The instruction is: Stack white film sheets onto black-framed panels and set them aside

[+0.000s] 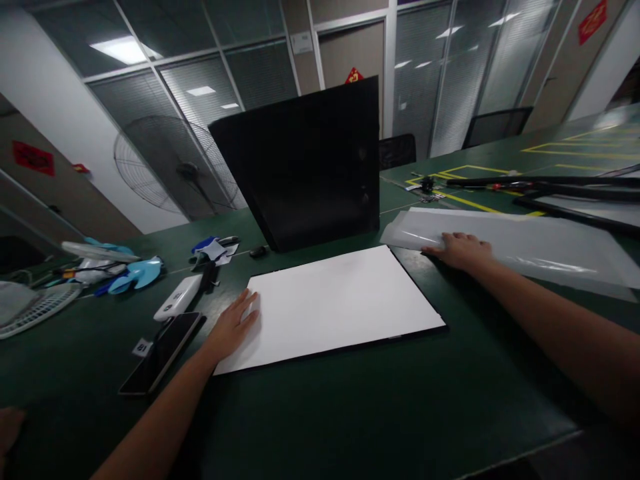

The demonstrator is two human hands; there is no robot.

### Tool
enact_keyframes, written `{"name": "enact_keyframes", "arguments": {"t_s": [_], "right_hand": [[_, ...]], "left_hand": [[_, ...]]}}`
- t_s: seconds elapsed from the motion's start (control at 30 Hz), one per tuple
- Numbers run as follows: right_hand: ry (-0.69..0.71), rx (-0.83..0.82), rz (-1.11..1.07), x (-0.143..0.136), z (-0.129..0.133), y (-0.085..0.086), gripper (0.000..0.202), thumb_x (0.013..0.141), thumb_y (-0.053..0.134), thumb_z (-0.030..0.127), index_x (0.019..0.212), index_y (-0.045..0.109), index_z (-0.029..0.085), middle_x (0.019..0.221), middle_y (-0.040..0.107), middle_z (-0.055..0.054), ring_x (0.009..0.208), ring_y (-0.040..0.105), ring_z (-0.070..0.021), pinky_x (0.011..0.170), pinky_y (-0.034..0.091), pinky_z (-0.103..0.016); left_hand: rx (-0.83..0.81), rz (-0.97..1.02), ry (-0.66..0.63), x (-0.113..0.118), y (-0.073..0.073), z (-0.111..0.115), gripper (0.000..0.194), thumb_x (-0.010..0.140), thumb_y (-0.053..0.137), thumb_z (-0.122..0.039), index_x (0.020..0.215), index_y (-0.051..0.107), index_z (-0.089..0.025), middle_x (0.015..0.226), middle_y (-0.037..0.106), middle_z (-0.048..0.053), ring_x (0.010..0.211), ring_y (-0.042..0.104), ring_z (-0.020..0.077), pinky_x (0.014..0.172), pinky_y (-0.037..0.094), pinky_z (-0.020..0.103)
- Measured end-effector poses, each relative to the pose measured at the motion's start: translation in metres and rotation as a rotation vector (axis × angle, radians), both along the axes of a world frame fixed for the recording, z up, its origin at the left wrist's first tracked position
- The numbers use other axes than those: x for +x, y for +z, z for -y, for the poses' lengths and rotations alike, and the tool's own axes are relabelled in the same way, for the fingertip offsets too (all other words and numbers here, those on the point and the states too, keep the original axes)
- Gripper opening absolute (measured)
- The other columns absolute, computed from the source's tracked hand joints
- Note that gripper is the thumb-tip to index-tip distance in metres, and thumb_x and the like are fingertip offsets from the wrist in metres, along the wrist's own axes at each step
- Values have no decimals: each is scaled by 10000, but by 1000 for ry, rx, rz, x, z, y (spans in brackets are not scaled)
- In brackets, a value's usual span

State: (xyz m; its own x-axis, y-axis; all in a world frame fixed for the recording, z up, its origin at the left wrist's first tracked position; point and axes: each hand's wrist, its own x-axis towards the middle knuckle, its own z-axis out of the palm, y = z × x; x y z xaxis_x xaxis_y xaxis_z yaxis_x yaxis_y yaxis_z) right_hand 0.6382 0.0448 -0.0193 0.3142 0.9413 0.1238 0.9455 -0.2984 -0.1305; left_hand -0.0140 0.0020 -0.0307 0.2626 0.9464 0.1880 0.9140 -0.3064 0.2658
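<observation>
A white rectangular panel (330, 303) with a thin dark edge lies flat on the green table in front of me. My left hand (235, 325) rests on its left edge, with the fingers spread. Over to the right, my right hand (460, 251) touches the left part of some translucent plastic sheets (530, 247), its fingers laid out over them. Behind the white panel stands a large black panel (310, 167), tilted upright.
Left of the white panel lie a phone (163, 353) and a white power bank (180, 297). Fan parts (135, 273) are farther left. Black frame strips (545, 183) lie at the right back. Another person's hand (9, 427) shows at the lower left.
</observation>
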Motion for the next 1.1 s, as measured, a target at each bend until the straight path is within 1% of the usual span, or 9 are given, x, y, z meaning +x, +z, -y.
{"name": "enact_keyframes", "arguments": {"t_s": [0.1,0.2,0.27,0.4,0.57,0.73,0.8,0.93,1.1], "right_hand": [[-12,27,17,-1,3,5,874,946,348,813,1475,556,150,1445,558,-252,1284,530,-448,1035,411,-639],[-53,62,-20,1,6,12,807,948,412,776,1438,608,165,1366,631,-225,1202,598,-416,973,474,-549],[-94,87,-59,2,8,16,781,957,410,766,1410,639,172,1316,664,-218,1150,628,-395,910,493,-488],[-152,140,-89,3,12,24,790,975,364,774,1395,661,175,1280,680,-229,1080,648,-375,826,473,-441],[-168,236,-102,1,20,36,783,992,344,752,1388,672,161,1244,691,-245,1048,644,-377,778,427,-427],[-186,397,-80,-13,32,50,741,1040,279,685,1348,682,144,1127,718,-234,997,654,-352,787,408,-409],[-156,516,-93,-21,38,53,704,1059,271,642,1321,687,137,1066,726,-208,949,661,-320,791,415,-393],[-21,828,-222,-39,47,53,654,1063,315,598,1242,699,100,997,724,-182,862,659,-271,784,445,-371],[-5,976,-340,-52,52,48,598,1044,334,589,1138,662,97,978,706,-176,851,658,-256,744,477,-351]], "left_hand": [[0,4,2,-1,-1,0,786,1011,343,-695,1549,516,-148,1688,362,167,1567,339,330,1292,234,547],[5,12,3,0,0,1,779,1008,355,-700,1554,512,-167,1690,363,155,1564,346,327,1291,245,535],[2,12,1,0,2,2,778,1005,367,-698,1559,505,-169,1692,359,153,1561,352,330,1288,254,540],[-6,-1,1,2,4,4,763,1020,354,-673,1565,494,-157,1697,347,156,1567,342,327,1285,252,553],[12,15,-5,1,1,3,771,1013,354,-695,1550,512,-165,1688,371,153,1563,351,326,1284,259,552],[28,28,-3,1,-1,3,810,1000,334,-740,1540,528,-168,1684,376,160,1556,365,333,1291,251,541],[22,27,-1,2,0,3,832,995,318,-758,1543,524,-167,1686,372,162,1559,361,332,1292,248,539],[6,19,2,3,2,4,860,985,302,-788,1556,507,-179,1691,368,151,1566,347,327,1291,243,546],[1,24,-3,2,3,4,866,988,303,-785,1562,499,-167,1692,365,157,1571,334,325,1297,228,533]]}}
